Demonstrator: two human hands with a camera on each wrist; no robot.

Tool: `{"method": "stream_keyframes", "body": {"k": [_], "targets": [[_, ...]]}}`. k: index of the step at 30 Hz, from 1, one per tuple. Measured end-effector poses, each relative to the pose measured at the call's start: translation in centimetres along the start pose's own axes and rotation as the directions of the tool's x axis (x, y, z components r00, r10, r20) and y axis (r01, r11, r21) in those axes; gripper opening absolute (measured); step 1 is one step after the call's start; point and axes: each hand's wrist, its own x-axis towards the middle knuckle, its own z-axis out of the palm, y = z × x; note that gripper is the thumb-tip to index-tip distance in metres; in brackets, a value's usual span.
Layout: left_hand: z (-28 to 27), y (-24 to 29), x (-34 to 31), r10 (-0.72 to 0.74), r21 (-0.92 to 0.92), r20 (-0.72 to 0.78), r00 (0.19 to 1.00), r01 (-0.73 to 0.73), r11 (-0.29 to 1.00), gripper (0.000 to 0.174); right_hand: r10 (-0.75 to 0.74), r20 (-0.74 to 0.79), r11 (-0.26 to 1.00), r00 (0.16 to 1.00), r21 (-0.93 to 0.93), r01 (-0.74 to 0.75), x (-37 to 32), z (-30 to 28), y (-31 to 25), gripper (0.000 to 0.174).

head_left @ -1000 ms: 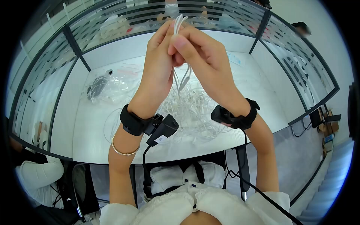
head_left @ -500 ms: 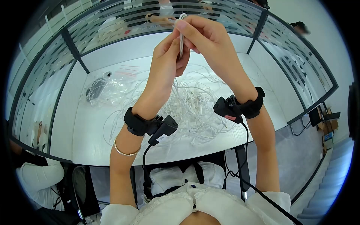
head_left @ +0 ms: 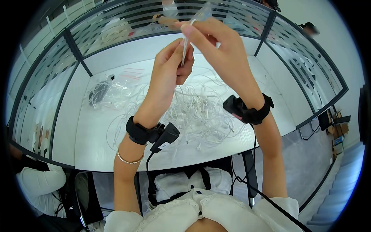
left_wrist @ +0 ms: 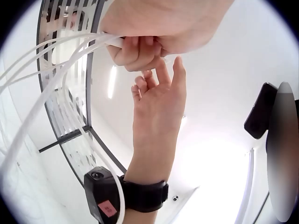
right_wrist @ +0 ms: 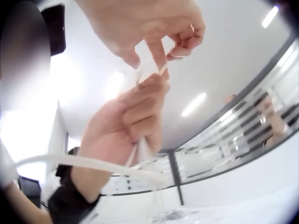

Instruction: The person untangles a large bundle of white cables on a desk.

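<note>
My left hand [head_left: 168, 65] grips a bundle of white cable [head_left: 184, 50] upright above the desk; its fingers are curled round it in both wrist views. White strands [left_wrist: 35, 100] trail from that fist in the left wrist view. Just above and to the right, my right hand [head_left: 222, 48] reaches over the bundle's top. In the right wrist view, the thumb and forefinger of my right hand [right_wrist: 154, 28] stand apart, close to a thin strand [right_wrist: 163, 68] above my left fist [right_wrist: 126, 119]. A blurred translucent patch [head_left: 203, 13] shows behind the right fingers; I cannot tell what it is.
A tangled heap of white cables [head_left: 201, 112] covers the middle of the desk. At its left lies a clear bag [head_left: 116, 87] beside a dark object [head_left: 99, 92]. Glass-topped partitions [head_left: 73, 42] surround the desk; another person's arm [head_left: 166, 21] shows beyond.
My hands were close together on the cable; my left hand has moved lower, and my right hand has shifted right, with its thumb and forefinger now apart.
</note>
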Motion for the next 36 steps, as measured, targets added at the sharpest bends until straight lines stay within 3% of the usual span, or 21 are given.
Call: {"method": "stream_keyframes", "body": {"k": [1,2,4,7,9,13,14,17,18,28,31,36], "targets": [[0.1,-0.1,-0.1,-0.004,0.006,-0.024,1.0,0.004,1.0,0.019,-0.09,-0.039,0.992,0.995,-0.087,0.086,-0.1,0.4,0.5,0.032],[0.2,-0.3,-0.1,-0.009,0.011,-0.049,0.999,0.01,1.0,0.019,-0.194,-0.127,0.98,0.973,0.008,0.197,0.2,1.3,1.0,0.034],[0.2,-0.8,-0.1,0.022,0.005,-0.036,0.999,-0.022,1.0,0.019,-0.028,-0.012,0.884,1.0,0.467,0.03,0.3,2.0,0.7,0.034],[0.3,-1.7,0.0,0.109,0.012,-0.039,0.993,-0.108,0.994,0.024,0.143,0.152,0.664,0.978,0.718,-0.208,0.1,1.8,-0.2,0.036],[0.6,-1.6,0.0,0.167,0.014,-0.046,0.985,-0.166,0.986,0.027,0.247,0.159,0.568,0.956,0.775,-0.275,0.1,1.8,-0.7,0.035],[0.5,-1.0,0.1,0.143,-0.01,0.084,0.986,-0.142,0.99,0.033,0.327,0.151,0.361,0.933,0.892,-0.271,0.7,1.1,-0.9,0.03],[0.4,-0.7,-0.2,0.049,-0.011,0.115,0.992,-0.049,0.999,0.035,0.276,0.063,0.335,0.959,0.929,-0.158,1.6,1.4,0.3,0.031],[-0.3,-1.7,-1.2,-0.022,0.015,0.198,0.98,0.02,1.0,0.036,0.175,0.135,0.212,0.975,0.962,-0.171,2.7,-2.3,-0.6,0.023],[-0.4,-1.9,-1.5,-0.066,0.016,0.207,0.976,0.064,0.998,0.037,0.252,0.097,0.301,0.963,0.938,-0.173,3.4,-2.6,-1.5,0.018],[-1.2,-2.8,-2.8,-0.163,0.096,0.25,0.955,0.143,0.985,0.035,0.196,0.146,0.228,0.97,0.955,-0.19,4.2,-3.9,1.7,0.019],[-1.7,-2.9,-2.8,-0.153,0.095,0.244,0.958,0.133,0.987,0.034,0.287,0.082,0.443,0.954,0.872,-0.208,4.0,-3.6,0.1,0.022],[-2.6,-3.2,-3.0,-0.148,0.103,0.19,0.97,0.131,0.986,0.035,0.173,0.114,0.757,0.978,0.62,-0.206,3.9,-5.2,-0.3,0.03]]}}
